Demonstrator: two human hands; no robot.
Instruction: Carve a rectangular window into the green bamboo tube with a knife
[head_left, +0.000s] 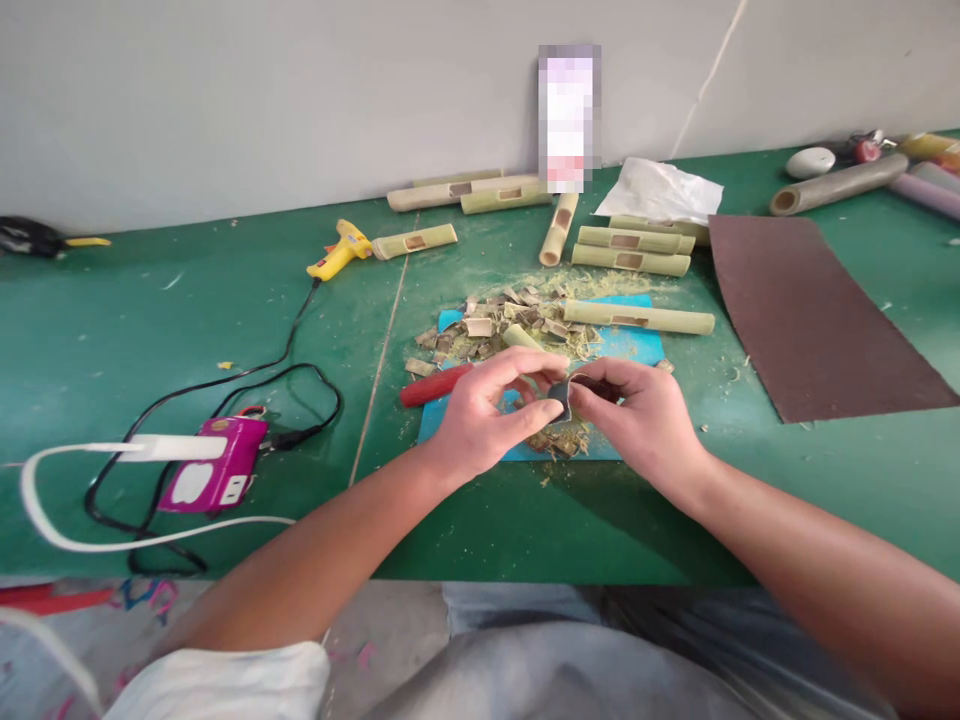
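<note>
Your left hand [491,405] and right hand [637,405] are clamped, thumb against fingers, on opposite sides of a small, curved, dark-grey strip [559,401], held above the blue rectangular mat [436,418] near the middle of the green surface's [465,540] front edge. The strip appears light, thin and pliable, its material undetermined; hold it by both edges, as hard pinching could crease it. Hollow pale-green bamboo tubes [660,262] with cut windows lie toward the back edge; you cannot determine their contents. Curled brown chips [480,327] lie loose on and beside the mat.
</note>
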